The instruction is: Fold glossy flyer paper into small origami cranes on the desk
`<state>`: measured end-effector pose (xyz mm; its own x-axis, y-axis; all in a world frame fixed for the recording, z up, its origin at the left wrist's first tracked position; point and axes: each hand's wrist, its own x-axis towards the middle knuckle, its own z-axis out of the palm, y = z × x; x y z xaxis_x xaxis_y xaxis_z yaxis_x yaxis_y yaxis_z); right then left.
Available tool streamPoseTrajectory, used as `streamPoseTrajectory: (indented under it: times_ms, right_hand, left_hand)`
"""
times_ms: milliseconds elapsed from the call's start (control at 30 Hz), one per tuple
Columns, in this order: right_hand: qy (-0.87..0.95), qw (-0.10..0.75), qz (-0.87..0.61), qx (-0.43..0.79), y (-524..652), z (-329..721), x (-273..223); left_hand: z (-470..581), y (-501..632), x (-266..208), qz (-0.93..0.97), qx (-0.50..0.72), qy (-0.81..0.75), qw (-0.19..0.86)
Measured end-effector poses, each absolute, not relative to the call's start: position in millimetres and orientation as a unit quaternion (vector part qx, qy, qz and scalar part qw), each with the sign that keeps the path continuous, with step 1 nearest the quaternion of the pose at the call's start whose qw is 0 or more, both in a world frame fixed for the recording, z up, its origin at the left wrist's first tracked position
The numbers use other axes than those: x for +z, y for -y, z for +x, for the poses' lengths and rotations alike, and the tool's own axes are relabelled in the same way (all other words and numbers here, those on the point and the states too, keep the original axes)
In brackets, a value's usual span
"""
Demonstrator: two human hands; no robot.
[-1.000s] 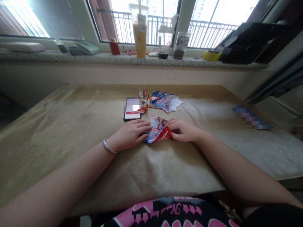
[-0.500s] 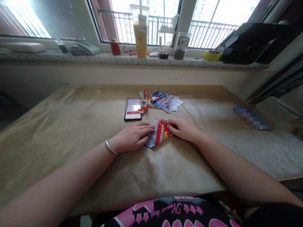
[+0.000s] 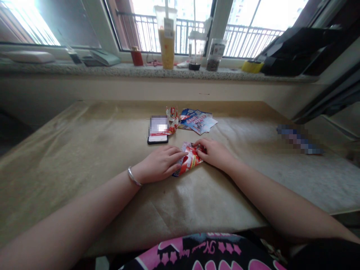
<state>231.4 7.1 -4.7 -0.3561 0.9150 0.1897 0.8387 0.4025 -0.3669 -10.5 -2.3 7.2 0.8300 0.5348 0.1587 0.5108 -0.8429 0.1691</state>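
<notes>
A colourful printed paper flyer (image 3: 190, 162), red and blue and partly folded over, lies on the table in front of me. My left hand (image 3: 165, 162), with a silver bangle at the wrist, rests on its left side, fingers stretched out and pressing it down. At the flyer's upper right edge, my right hand (image 3: 209, 152) has curled fingers pinching the folded paper. Beyond the hands, a phone (image 3: 158, 139) lies face up. A folded red and white paper piece (image 3: 173, 122) overlaps the phone's edge. Beside it is a fanned stack of blue flyers (image 3: 198, 120).
A tan cover lies over the table (image 3: 112, 123). On the stone windowsill (image 3: 112, 68) stand a tall cup with yellow contents (image 3: 168, 47), a red bottle (image 3: 137, 56), clear cups, a yellow tape roll (image 3: 252, 66) and a black bag (image 3: 300, 52). A blurred item (image 3: 299, 139) lies at far right.
The flyer's red part has been folded further over, now showing a different printed face. My right hand has shifted slightly left and away from me; my left hand has moved slightly right.
</notes>
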Motion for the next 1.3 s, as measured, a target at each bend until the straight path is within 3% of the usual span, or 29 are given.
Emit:
streamPoseTrajectory:
  times_ms: [167,467,1300]
  right_hand:
    - [0.849,0.213,-0.478,0.068,-8.5,232.3,-6.7]
    - [0.904,0.192,-0.376,0.067,-4.2,235.5,2.8]
    - [0.915,0.142,-0.377,0.017,-9.5,233.4,-4.3]
  left_hand:
    - [-9.5,3.4,7.2,0.958,0.084,-0.272,0.044]
    - [-7.3,4.7,9.6,0.952,0.098,-0.285,0.046]
    - [-10.0,1.2,8.2,0.946,0.137,-0.285,0.078]
